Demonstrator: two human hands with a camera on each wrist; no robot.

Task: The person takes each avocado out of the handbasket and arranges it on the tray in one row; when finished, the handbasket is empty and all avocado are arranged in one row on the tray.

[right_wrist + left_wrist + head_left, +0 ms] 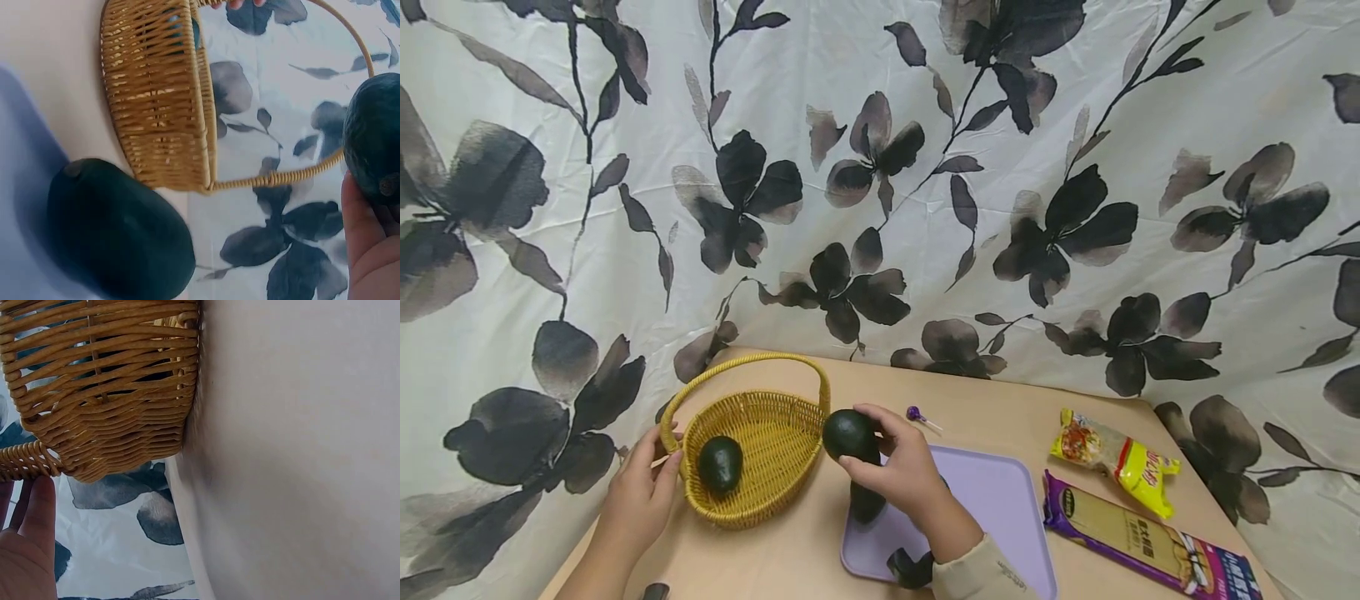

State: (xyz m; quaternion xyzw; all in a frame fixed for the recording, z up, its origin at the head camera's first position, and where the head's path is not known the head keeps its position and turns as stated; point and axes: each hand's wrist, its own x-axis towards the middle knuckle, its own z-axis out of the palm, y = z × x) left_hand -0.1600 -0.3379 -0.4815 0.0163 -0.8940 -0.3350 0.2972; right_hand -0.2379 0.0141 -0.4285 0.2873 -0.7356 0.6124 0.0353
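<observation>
A yellow wicker basket (760, 521) with a tall arched handle stands on the table. My left hand (642, 492) pinches the foot of its handle on the left side; fingertips touch the handle (25, 460) in the left wrist view. Inside the basket lies one dark green avocado (720, 464). My right hand (904, 462) holds a second avocado (848, 434) beside the basket's right rim, above the table. Under that hand, a third avocado (119, 228) sits at the near-left part of a lilac tray (992, 500), partly hidden by the hand in the head view.
A purple lollipop (914, 413) lies behind the tray. To the tray's right are a yellow-and-red food packet (1116, 462) and a long purple pasta packet (1150, 537). A floral cloth (880, 208) hangs behind the table.
</observation>
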